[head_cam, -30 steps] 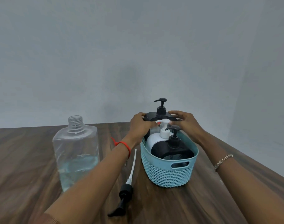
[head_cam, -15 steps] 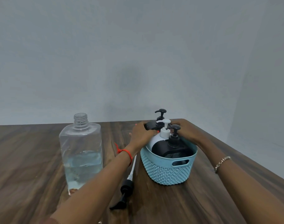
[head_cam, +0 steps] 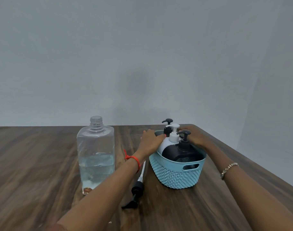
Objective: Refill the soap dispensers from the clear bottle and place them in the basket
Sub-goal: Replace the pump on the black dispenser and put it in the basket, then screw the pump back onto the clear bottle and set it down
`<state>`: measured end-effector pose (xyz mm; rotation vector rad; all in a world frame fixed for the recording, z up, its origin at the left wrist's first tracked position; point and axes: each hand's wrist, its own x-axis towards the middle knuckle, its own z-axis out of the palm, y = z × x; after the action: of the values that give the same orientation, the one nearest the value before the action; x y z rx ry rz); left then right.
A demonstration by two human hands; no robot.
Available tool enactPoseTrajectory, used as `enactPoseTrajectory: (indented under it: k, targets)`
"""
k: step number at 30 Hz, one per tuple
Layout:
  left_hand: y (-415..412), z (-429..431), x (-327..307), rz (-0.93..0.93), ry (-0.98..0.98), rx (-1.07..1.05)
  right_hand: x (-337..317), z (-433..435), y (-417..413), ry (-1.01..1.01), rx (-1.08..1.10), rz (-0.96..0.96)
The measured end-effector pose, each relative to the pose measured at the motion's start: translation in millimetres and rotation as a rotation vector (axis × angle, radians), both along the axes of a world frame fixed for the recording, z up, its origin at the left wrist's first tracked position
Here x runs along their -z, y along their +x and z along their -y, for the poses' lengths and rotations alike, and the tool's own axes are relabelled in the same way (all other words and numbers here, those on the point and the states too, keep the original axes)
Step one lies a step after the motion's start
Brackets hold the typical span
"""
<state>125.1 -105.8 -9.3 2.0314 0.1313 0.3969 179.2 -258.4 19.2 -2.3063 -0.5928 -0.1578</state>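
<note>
Blue woven basket (head_cam: 175, 178), on wooden counter (head_cam: 34, 164): holds rear black dispenser (head_cam: 167, 125), white dispenser (head_cam: 173, 137) and front black dispenser (head_cam: 180, 148), all upright. Left grip (head_cam: 150, 141): fingers curled on rear black dispenser. Right grip (head_cam: 196, 139): at far rim, fingers hidden, hold not discernible. Clear bottle (head_cam: 95, 147): uncapped, part-filled, left of basket. Loose pump (head_cam: 137, 189): lying between them.

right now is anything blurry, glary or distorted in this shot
Head view: soft even light, no harsh glare; faint shadow smudge on the wall above the basket; whole frame slightly soft; far edge of the table looks straight, little visible distortion.
</note>
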Motion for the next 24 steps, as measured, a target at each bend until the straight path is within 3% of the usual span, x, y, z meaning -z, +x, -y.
enactPoseTrajectory:
  k: [5, 8, 11, 16, 22, 24]
  targets:
    - [-18.1, -10.7, -19.4, 0.080, -0.012, 0.003, -18.9, -8.6, -13.7, 0.525, 0.210, 0.281]
    - [-36.3, -20.7, -33.2, 0.164, 0.015, -0.026, -31.7, -24.5, -53.1, 0.586, 0.146, 0.501]
    - [-63.6, -31.8, -49.8, 0.292, 0.053, -0.087, -27.8, -44.7, -87.4, 0.519, 0.023, 0.564]
    - [-108.8, -55.8, -63.3, 0.432, 0.145, -0.171, 8.2, -69.4, -118.3, 0.236, -0.097, 0.510]
    - [-158.6, -83.8, -58.1, 0.505, 0.139, -0.195, 53.1, -90.2, -147.7, -0.550, -0.306, 0.112]
    - [-171.4, -92.0, -54.0, 0.540, 0.132, -0.215, 65.3, -92.9, -152.2, -0.737, -0.326, 0.111]
